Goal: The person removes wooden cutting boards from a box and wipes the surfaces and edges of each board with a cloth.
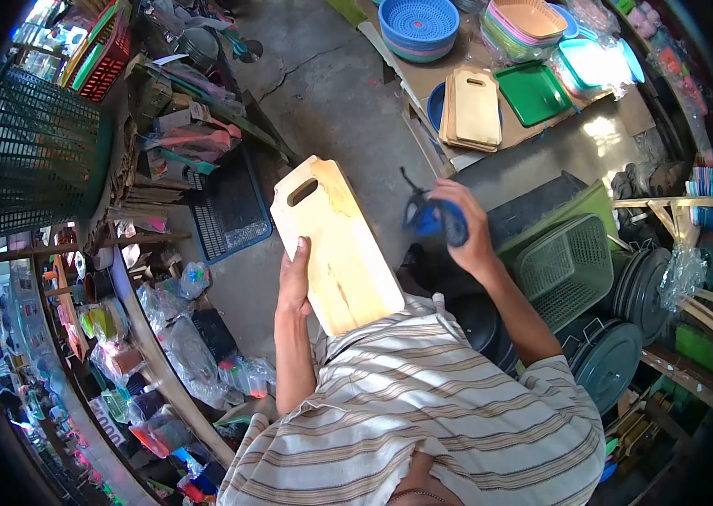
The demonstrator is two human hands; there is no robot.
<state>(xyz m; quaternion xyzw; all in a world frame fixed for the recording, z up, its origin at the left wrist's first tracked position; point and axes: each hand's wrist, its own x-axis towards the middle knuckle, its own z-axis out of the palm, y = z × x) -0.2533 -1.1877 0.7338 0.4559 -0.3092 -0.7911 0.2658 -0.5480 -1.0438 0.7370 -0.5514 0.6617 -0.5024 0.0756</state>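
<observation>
A pale wooden cutting board with a slot handle is tilted in front of my body. My left hand grips its left edge, the thumb on its face and the other fingers hidden behind. To the right of the board, apart from it, my right hand is wrapped round a blue and black object, whose kind I cannot make out through the blur. A thin dark piece sticks up from that object. More cutting boards lie stacked on the table at the upper right.
Beside the stacked boards are a green tray and blue basins. A grey-green basket and lidded pots stand at my right. A dark crate sits on the floor at left, near shelves of wrapped plastic goods.
</observation>
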